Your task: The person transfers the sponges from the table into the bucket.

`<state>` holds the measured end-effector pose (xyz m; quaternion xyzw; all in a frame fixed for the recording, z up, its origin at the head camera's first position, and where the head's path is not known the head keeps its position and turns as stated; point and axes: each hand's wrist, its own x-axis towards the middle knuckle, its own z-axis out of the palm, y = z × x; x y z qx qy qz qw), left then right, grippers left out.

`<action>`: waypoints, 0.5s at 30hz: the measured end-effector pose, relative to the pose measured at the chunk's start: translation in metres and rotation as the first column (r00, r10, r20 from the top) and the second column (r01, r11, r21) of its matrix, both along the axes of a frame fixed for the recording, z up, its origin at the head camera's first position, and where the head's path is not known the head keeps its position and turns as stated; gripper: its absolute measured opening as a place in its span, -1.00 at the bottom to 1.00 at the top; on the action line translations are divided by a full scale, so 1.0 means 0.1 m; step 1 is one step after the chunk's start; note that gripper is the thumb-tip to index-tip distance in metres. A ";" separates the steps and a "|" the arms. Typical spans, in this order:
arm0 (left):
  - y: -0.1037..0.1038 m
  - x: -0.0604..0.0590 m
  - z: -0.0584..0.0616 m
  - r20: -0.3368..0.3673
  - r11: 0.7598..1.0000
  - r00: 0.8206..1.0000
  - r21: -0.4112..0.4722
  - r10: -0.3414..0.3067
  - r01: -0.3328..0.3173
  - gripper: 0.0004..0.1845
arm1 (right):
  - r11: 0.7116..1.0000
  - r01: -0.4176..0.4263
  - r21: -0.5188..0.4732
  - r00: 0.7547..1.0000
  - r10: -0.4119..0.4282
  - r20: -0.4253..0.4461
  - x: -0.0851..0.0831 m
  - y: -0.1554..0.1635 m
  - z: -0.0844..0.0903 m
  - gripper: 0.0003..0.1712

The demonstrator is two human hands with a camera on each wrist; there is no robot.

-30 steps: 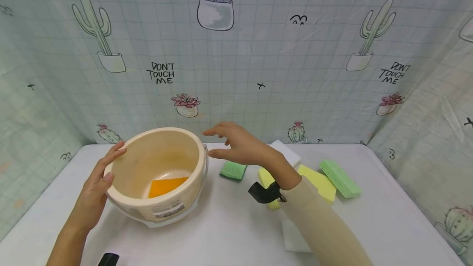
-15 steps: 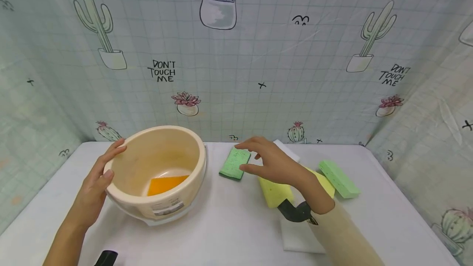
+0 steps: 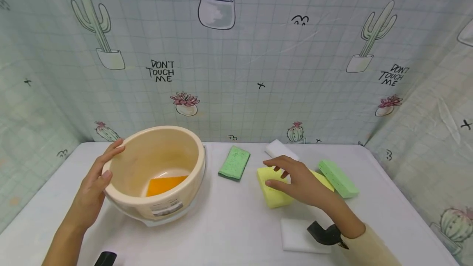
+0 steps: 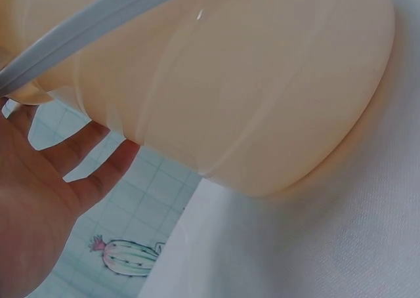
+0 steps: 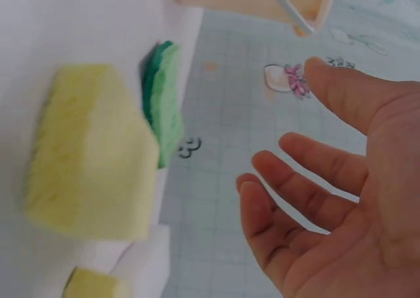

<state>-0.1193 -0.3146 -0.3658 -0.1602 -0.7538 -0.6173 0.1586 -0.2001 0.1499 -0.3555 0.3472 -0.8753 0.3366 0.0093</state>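
The left hand [image 3: 90,194] is resting open-fingered against the left wall of the beige plastic bucket [image 3: 157,173]. The right hand [image 3: 299,182] is hovering spread and empty above the yellow sponge [image 3: 271,188], lying right of the bucket.

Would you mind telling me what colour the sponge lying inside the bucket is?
Orange. The sponge lies flat on the bottom of the cream bucket, best seen in the head view.

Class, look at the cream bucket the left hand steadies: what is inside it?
Inside the cream bucket one orange sponge lies flat on the bottom. The near wall hides the front part of the floor, so anything there cannot be seen. The left hand rests on the rim.
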 end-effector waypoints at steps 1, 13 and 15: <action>0.00 0.00 0.00 -0.001 1.000 1.000 0.003 -0.001 0.001 -0.48 | 1.000 0.006 -0.010 1.000 -0.006 -0.007 0.01 0.04 -0.03 -0.48; 0.01 0.01 -0.01 0.001 1.000 1.000 0.017 -0.014 0.014 -0.48 | 0.994 0.098 -0.054 0.995 -0.096 0.029 0.18 0.36 -0.36 -0.48; 0.01 0.01 -0.02 0.002 1.000 1.000 0.019 -0.006 0.006 -0.49 | 0.992 0.124 -0.036 0.992 -0.123 0.033 0.20 0.37 -0.41 -0.42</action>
